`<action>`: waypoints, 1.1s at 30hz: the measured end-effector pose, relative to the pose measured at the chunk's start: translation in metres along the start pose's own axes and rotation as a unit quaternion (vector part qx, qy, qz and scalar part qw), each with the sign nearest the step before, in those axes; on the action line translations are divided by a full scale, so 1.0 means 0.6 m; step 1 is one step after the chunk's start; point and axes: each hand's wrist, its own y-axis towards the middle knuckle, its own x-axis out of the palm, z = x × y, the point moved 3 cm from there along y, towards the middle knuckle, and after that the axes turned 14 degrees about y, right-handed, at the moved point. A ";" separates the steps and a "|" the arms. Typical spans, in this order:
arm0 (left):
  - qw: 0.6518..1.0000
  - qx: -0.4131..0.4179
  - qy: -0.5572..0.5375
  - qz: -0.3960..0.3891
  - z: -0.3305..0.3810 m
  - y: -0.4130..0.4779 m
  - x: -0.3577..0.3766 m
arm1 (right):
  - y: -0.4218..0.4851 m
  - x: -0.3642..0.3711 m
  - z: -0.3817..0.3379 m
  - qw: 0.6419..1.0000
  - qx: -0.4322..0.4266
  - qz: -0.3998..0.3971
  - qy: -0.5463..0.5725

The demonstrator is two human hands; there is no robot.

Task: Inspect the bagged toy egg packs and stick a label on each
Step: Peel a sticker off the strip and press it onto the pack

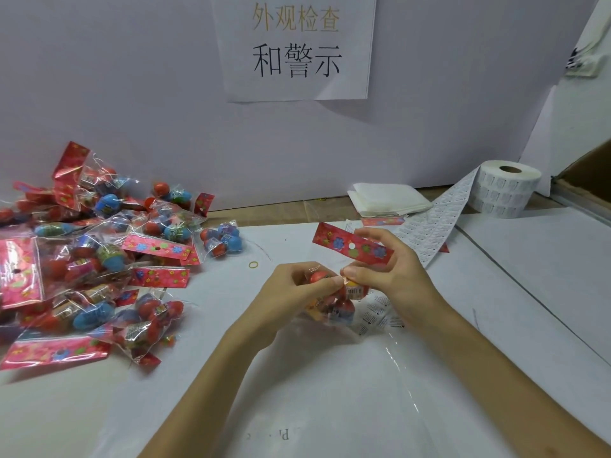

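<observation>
I hold one bagged toy egg pack above the white table, its red flowered header card pointing up and away. My left hand grips the clear bag around a red egg. My right hand pinches the bag just below the header, thumb and forefinger meeting the left fingertips. A barcode sticker shows on a yellow egg inside. A heap of egg packs with red and blue eggs lies at the left. A roll of white labels stands at the back right, its strip trailing towards my hands.
A stack of folded white cloths lies behind my hands. A yellow rubber band sits on the table near the heap. A paper sign hangs on the back wall. A clear plastic sheet covers the table in front.
</observation>
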 end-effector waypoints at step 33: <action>0.985 -0.036 -0.133 -0.105 -0.008 0.001 0.003 | 0.005 -0.003 0.000 0.999 -0.001 0.046 0.017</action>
